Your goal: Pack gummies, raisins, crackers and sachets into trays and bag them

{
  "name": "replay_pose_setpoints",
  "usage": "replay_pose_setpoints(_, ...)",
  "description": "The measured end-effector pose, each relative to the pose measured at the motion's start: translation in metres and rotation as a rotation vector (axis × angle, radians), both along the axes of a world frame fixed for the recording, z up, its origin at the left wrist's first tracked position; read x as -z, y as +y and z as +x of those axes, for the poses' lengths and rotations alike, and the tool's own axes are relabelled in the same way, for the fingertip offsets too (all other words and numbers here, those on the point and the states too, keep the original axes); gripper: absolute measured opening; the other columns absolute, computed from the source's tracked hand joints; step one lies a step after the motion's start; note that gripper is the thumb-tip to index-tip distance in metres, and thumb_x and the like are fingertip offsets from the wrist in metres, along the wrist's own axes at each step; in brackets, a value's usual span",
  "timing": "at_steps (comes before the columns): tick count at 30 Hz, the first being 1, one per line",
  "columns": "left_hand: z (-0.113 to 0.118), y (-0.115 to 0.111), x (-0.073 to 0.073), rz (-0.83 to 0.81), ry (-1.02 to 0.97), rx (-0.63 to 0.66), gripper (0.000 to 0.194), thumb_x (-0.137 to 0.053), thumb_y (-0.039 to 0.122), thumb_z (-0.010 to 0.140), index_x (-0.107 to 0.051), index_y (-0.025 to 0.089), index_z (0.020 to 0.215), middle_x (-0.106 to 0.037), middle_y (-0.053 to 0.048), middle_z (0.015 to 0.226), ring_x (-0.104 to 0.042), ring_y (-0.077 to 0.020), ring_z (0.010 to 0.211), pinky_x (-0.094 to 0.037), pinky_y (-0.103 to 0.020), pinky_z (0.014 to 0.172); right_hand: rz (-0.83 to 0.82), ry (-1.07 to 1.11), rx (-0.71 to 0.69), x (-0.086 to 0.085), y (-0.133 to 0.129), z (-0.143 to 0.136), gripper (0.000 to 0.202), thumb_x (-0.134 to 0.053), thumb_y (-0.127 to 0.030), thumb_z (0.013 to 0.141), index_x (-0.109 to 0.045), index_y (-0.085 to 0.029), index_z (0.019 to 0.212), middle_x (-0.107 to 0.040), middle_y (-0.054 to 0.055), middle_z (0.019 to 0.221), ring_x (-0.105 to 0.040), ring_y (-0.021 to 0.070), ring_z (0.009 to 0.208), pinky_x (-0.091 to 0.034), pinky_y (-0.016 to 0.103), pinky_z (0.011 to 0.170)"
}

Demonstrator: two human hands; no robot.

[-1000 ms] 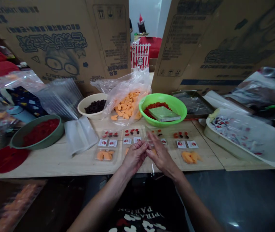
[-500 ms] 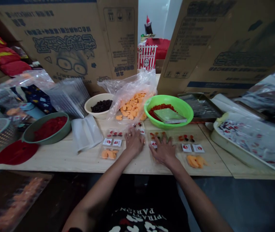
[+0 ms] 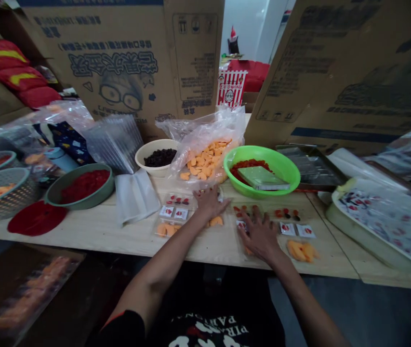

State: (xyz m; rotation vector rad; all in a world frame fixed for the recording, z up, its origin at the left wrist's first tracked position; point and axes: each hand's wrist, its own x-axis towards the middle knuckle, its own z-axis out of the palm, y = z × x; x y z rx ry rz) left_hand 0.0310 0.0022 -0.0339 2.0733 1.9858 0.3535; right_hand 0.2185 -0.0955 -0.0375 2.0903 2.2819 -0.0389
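Note:
My left hand lies spread over the upper part of a clear tray, where orange pieces show below the wrist. Spread fingers of my right hand rest on another clear tray, partly covering its red pieces and a white packet. Left of my left hand is a filled tray with two white packets, small red pieces and orange pieces. At the right, a further tray holds two packets, red and dark pieces, and orange pieces.
Behind the trays stand a green bowl, an open bag of orange pieces and a cream bowl of dark pieces. A packet-filled bin is right; a grey-green bowl and basket are left.
The view has shifted, so the table's items appear further right. My left hand's thumb has spread outward, and orange pieces beside its wrist now show. My right hand stays spread on its tray.

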Motion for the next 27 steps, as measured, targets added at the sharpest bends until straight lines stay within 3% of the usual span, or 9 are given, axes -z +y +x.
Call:
replay_pose_setpoints(3,-0.001,0.011,-0.002,-0.036,-0.014,-0.018,0.066,-0.044,0.072,0.089,-0.058,0.02,0.127,-0.066,-0.016,0.127,-0.057,-0.0373,0.121,-0.032,-0.061,0.109,-0.013,0.013,-0.004,-0.004,-0.001,0.0,0.058,-0.036,-0.05,0.1,-0.036,-0.032,0.156,-0.023,0.017,0.163,-0.028,0.0509,0.142,-0.034,0.063,0.104)
replay_pose_setpoints(6,0.0,0.018,-0.003,-0.038,-0.001,-0.042,0.054,-0.045,0.061,0.094,-0.061,0.016,0.119,-0.069,-0.016,0.118,-0.061,-0.0331,0.114,-0.042,-0.05,0.102,-0.023,0.035,0.015,-0.005,-0.005,-0.005,0.059,-0.035,-0.053,0.1,-0.037,-0.031,0.155,-0.024,0.017,0.162,-0.03,0.0493,0.142,-0.037,0.062,0.102)
replay_pose_setpoints(8,0.002,0.015,-0.003,-0.01,0.015,-0.067,0.051,-0.045,0.056,0.095,-0.059,0.016,0.123,-0.067,-0.018,0.122,-0.059,-0.0341,0.119,-0.04,-0.053,0.105,-0.022,0.033,0.03,-0.004,-0.009,-0.009,0.064,-0.037,-0.058,0.098,-0.035,-0.032,0.156,-0.023,0.018,0.163,-0.029,0.0496,0.142,-0.037,0.063,0.101)
replay_pose_setpoints(12,0.009,-0.003,0.0,0.026,0.033,-0.063,0.054,-0.041,0.056,0.096,-0.054,0.017,0.131,-0.056,-0.019,0.139,-0.045,-0.0392,0.134,-0.02,-0.07,0.113,-0.03,0.008,0.067,-0.001,-0.015,-0.017,0.071,-0.041,-0.061,0.094,-0.03,-0.031,0.158,-0.018,0.017,0.165,-0.022,0.0519,0.144,-0.036,0.065,0.1)
replay_pose_setpoints(18,0.003,-0.033,-0.001,-0.013,0.047,0.094,0.063,-0.037,0.06,0.096,-0.053,0.015,0.137,-0.029,-0.018,0.162,-0.018,-0.0402,0.151,-0.009,-0.065,0.12,-0.008,-0.022,0.111,0.001,-0.01,-0.015,0.061,-0.032,-0.053,0.1,-0.034,-0.031,0.157,-0.022,0.018,0.163,-0.026,0.0504,0.143,-0.035,0.064,0.101)
replay_pose_setpoints(23,0.004,-0.074,0.0,-0.062,0.015,0.083,0.064,-0.041,0.058,0.094,-0.045,0.022,0.147,-0.017,-0.015,0.167,-0.01,-0.0425,0.153,-0.012,-0.072,0.116,0.112,-0.056,0.077,0.011,-0.01,0.006,0.059,-0.032,-0.052,0.1,-0.041,-0.027,0.154,-0.027,0.02,0.16,-0.031,0.0494,0.141,-0.03,0.064,0.105)
replay_pose_setpoints(27,0.016,-0.086,0.004,-0.073,-0.047,0.105,0.072,-0.044,0.061,0.093,-0.038,0.02,0.152,-0.015,-0.015,0.167,-0.012,-0.041,0.153,-0.013,-0.07,0.118,0.175,-0.025,0.046,0.021,-0.005,0.019,0.059,-0.03,-0.052,0.1,-0.047,-0.025,0.15,-0.03,0.022,0.158,-0.03,0.0495,0.14,-0.033,0.066,0.102)
